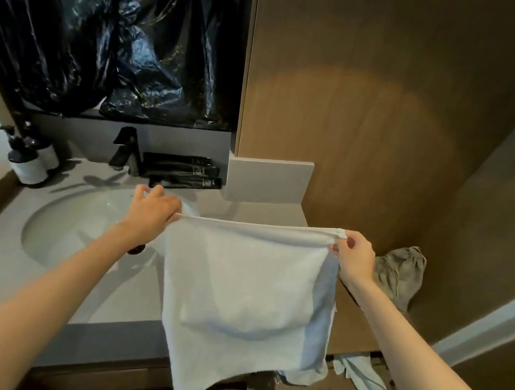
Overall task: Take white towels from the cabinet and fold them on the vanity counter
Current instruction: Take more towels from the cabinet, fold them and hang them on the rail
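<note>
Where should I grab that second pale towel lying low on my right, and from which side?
Probably take the second towel by its bunched upper end, from above, once the right hand releases the white towel. It lies draped, trailing down to a loose point, so lifting the top should let it hang straight.

1. Two bare hands, left hand (150, 212) and right hand (354, 256), share the grip
2. One white terry towel (244, 293) hangs from it
3. One pale crumpled cloth (362, 377), below the right hand
4. Two white black-topped pump bottles (31, 166), left of the grip
</note>
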